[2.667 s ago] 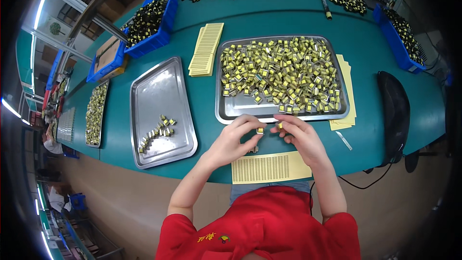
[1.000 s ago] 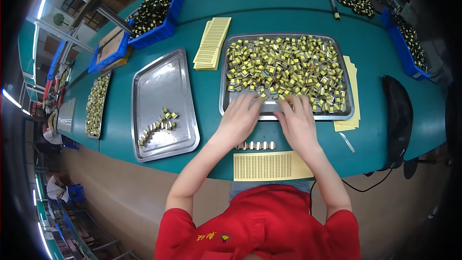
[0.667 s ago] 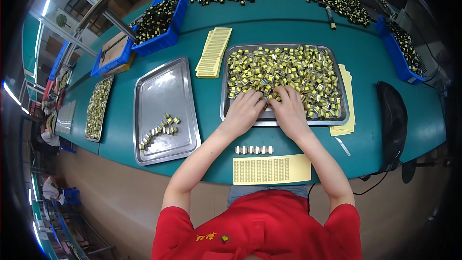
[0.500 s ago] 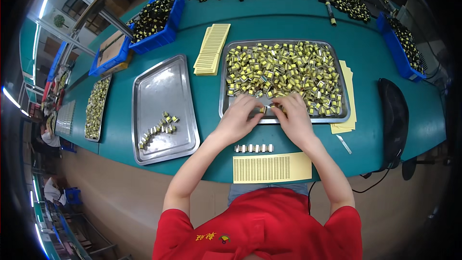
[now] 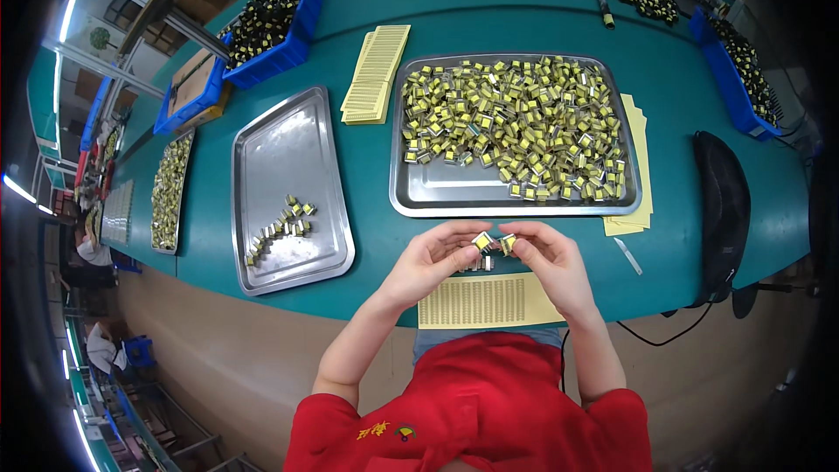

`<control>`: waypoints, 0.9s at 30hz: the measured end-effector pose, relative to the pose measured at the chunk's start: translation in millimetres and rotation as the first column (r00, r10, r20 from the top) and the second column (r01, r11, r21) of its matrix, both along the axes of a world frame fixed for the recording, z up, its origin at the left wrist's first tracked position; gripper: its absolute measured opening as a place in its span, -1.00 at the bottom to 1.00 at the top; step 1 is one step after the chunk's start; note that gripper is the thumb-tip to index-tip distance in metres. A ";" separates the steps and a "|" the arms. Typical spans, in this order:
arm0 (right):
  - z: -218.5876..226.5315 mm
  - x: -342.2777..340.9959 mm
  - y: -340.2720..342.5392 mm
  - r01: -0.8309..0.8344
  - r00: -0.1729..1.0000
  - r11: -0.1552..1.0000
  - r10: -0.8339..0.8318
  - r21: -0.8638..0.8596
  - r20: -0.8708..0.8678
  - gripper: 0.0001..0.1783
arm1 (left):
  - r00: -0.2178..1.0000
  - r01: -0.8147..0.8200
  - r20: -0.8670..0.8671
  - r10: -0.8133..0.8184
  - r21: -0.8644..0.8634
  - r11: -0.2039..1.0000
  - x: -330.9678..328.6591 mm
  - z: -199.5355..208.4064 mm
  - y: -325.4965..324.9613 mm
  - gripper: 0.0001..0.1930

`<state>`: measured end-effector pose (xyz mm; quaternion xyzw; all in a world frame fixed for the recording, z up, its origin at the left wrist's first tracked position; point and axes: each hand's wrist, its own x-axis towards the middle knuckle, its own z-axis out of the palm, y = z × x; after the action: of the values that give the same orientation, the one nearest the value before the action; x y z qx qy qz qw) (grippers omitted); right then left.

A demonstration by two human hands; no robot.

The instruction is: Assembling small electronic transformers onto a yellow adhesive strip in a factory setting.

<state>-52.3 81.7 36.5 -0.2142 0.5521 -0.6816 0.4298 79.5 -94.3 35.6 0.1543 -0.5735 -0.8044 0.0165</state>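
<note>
My left hand [image 5: 437, 260] pinches a small yellow-taped transformer [image 5: 482, 241] with metallic sides between thumb and fingers. Close beside it, my right hand [image 5: 552, 264] grips a second transformer [image 5: 507, 246]. Both hands hover just in front of a steel tray [image 5: 446, 195] heaped with many such transformers [image 5: 516, 114]. Below my hands a short row of transformers [image 5: 487, 263] stands on the green table, partly hidden by my left hand. A yellow sheet of printed labels [image 5: 481, 301] lies at the table's near edge.
Left of me a steel tray [image 5: 288, 157] holds several loose transformers. Yellow label sheets [image 5: 376, 74] lie behind it, more sheets [image 5: 641, 166] by the full tray's right side. A small knife [image 5: 627, 256], a black case [image 5: 722, 210] and blue bins [image 5: 301, 35] are also about.
Both hands have drawn back from the full tray's near edge toward me, each bringing a transformer. They now partly cover the row on the table. The view has shifted slightly.
</note>
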 end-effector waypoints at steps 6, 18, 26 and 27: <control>0.1 2.3 8.6 0.032 0.999 0.999 -0.032 0.015 -0.013 -0.72 | 1.000 0.019 0.015 -0.019 -0.035 0.999 -1.0 -1.0 5.8 -0.60; -11.3 9.4 22.2 0.184 0.689 0.940 0.083 0.285 -0.720 -0.77 | 0.978 -0.138 -0.188 -0.089 -0.907 0.397 -7.0 -3.8 33.1 -0.68; -10.6 7.8 17.6 0.175 0.500 0.906 0.256 0.386 -0.827 -0.70 | 0.984 -0.042 -0.092 -0.150 -0.951 0.308 -8.0 -13.2 31.6 -0.65; -8.7 6.6 18.7 0.147 0.499 0.908 0.274 0.392 -0.822 -0.68 | 0.985 -0.041 -0.090 -0.149 -0.951 0.307 -7.9 -14.6 32.2 -0.65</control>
<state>-45.6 100.3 27.8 -0.4504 0.8135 -0.3328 0.1564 71.6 -62.0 21.1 0.0304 -0.9379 -0.3230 0.1233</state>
